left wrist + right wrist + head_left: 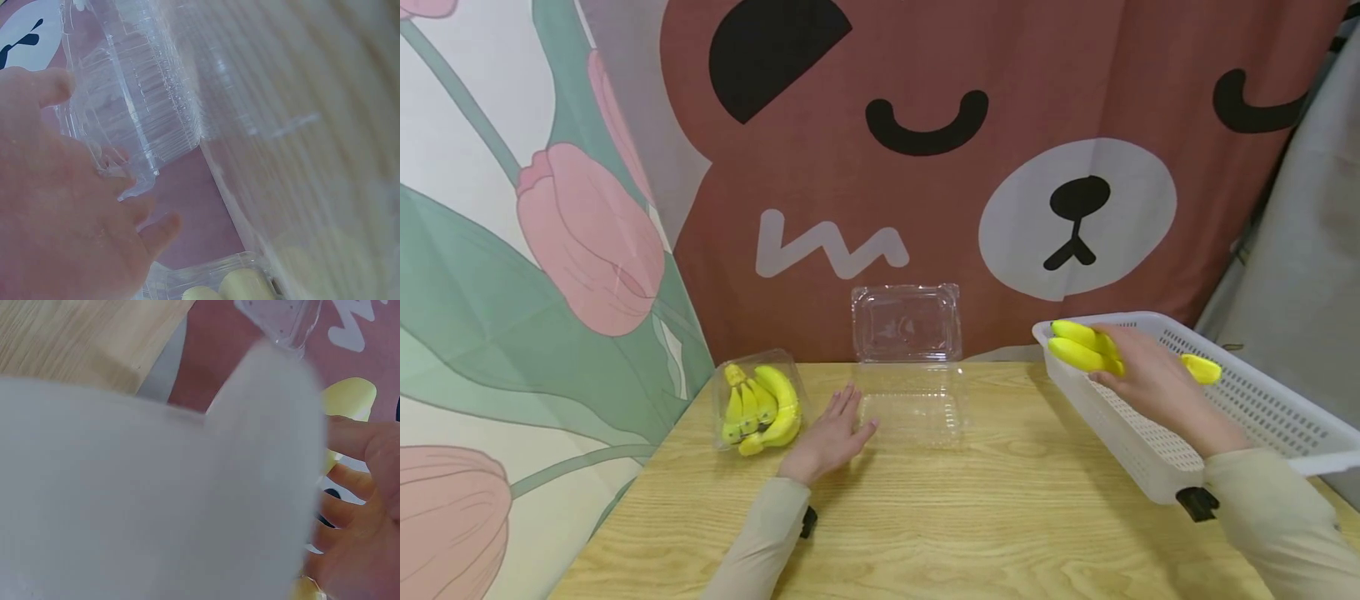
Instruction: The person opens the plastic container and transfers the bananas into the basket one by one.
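An open clear plastic clamshell box [910,392] lies on the wooden table [985,517], its lid [907,323] standing against the curtain. My left hand [833,433] lies flat with straight fingers beside the box's left edge, holding nothing; the left wrist view shows the same box [144,94] next to the hand. My right hand [1138,375] grips a bunch of yellow bananas [1082,346] over the white perforated basket [1262,408] at the right. In the right wrist view the basket wall [156,500] blocks most of the picture.
A shut clear box holding a banana bunch [762,404] stands at the table's left, close to my left hand. A bear-print curtain [1000,150] hangs right behind the table. The tulip-print cloth [512,250] closes the left side.
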A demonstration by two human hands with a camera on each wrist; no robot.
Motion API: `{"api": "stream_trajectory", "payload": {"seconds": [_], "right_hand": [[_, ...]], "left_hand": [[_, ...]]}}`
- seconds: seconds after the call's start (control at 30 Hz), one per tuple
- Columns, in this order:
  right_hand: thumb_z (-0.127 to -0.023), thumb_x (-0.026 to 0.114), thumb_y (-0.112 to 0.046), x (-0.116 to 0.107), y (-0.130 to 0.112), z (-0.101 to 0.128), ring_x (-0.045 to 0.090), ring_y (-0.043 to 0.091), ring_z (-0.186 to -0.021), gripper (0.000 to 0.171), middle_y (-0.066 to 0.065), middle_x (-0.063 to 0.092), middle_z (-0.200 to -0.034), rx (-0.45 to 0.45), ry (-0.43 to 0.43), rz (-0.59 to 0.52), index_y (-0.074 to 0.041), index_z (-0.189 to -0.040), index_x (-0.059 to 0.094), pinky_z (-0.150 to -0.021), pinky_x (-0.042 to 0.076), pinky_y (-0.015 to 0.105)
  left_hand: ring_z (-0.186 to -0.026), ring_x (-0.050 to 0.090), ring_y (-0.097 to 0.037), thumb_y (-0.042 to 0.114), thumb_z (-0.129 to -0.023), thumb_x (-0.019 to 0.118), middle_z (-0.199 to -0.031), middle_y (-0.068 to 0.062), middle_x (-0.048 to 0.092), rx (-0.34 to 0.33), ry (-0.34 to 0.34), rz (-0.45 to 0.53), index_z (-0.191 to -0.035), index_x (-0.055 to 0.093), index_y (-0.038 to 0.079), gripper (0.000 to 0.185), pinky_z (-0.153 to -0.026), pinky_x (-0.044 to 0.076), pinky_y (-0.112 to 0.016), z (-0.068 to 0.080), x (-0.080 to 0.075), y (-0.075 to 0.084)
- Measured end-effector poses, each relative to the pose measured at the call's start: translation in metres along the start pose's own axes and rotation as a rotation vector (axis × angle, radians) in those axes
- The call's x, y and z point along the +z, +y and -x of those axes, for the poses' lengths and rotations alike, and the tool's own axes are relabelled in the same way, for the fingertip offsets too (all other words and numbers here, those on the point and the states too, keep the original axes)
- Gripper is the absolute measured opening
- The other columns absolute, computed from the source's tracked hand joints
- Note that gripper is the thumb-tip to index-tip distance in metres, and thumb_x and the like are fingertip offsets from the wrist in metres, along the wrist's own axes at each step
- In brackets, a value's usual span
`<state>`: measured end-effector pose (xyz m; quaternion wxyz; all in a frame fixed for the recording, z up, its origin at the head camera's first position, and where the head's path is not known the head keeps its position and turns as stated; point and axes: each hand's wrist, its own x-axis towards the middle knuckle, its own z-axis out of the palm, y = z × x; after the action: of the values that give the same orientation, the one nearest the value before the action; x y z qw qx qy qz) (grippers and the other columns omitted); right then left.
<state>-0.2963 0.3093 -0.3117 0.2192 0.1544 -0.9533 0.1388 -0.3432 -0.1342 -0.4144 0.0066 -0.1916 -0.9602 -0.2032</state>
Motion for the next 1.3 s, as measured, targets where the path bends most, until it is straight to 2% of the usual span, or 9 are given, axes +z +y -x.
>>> {"api": "stream_trajectory", "payload": {"seconds": [0.37, 0.67, 0.87, 1.07, 1.3], "right_hand": [[-0.085, 0.079, -0.020, -0.006, 0.034, -0.005, 0.038, 0.053, -0.123, 0.076, 0.034, 0.042, -0.138, 0.099, -0.165, 0.026, 0.007, -0.143, 0.038, -0.100, 0.029, 0.071], [-0.083, 0.080, -0.019, 0.000, 0.065, -0.002, 0.045, 0.053, -0.115, 0.074, 0.037, 0.046, -0.130, 0.132, -0.230, 0.050, 0.012, -0.138, 0.041, -0.096, 0.034, 0.070], [-0.082, 0.081, -0.017, 0.004, 0.076, 0.000, 0.046, 0.054, -0.114, 0.072, 0.038, 0.049, -0.128, 0.127, -0.275, 0.071, 0.013, -0.135, 0.044, -0.095, 0.035, 0.070], [-0.079, 0.083, -0.016, 0.008, 0.082, 0.002, 0.053, 0.051, -0.105, 0.068, 0.034, 0.056, -0.119, 0.115, -0.309, 0.105, 0.013, -0.131, 0.048, -0.090, 0.040, 0.069], [-0.075, 0.084, -0.012, 0.010, 0.084, 0.007, 0.057, 0.047, -0.100, 0.060, 0.030, 0.061, -0.111, 0.063, -0.351, 0.135, 0.013, -0.121, 0.055, -0.086, 0.045, 0.065]], "left_hand": [[-0.148, 0.007, -0.029, 0.057, -0.102, 0.033, -0.163, -0.011, 0.008, 0.000, 0.007, 0.005, -0.157, 0.018, 0.005, 0.077, -0.118, 0.015, -0.045, 0.001, -0.001, 0.000], [-0.149, 0.006, -0.028, 0.059, -0.102, 0.032, -0.164, -0.010, 0.006, -0.008, 0.001, 0.003, -0.157, 0.017, 0.006, 0.078, -0.118, 0.015, -0.044, 0.001, -0.001, 0.000], [-0.149, 0.005, -0.028, 0.059, -0.102, 0.032, -0.164, -0.011, 0.007, -0.007, 0.006, -0.006, -0.157, 0.017, 0.006, 0.078, -0.118, 0.015, -0.045, 0.000, -0.001, -0.001], [-0.148, 0.006, -0.030, 0.054, -0.103, 0.035, -0.163, -0.013, 0.008, 0.004, 0.009, 0.004, -0.156, 0.018, 0.003, 0.076, -0.118, 0.015, -0.045, 0.001, -0.001, 0.000], [-0.148, 0.006, -0.029, 0.053, -0.103, 0.036, -0.163, -0.012, 0.008, 0.004, 0.011, 0.005, -0.156, 0.019, 0.002, 0.076, -0.118, 0.015, -0.045, 0.001, 0.000, 0.001]]}}
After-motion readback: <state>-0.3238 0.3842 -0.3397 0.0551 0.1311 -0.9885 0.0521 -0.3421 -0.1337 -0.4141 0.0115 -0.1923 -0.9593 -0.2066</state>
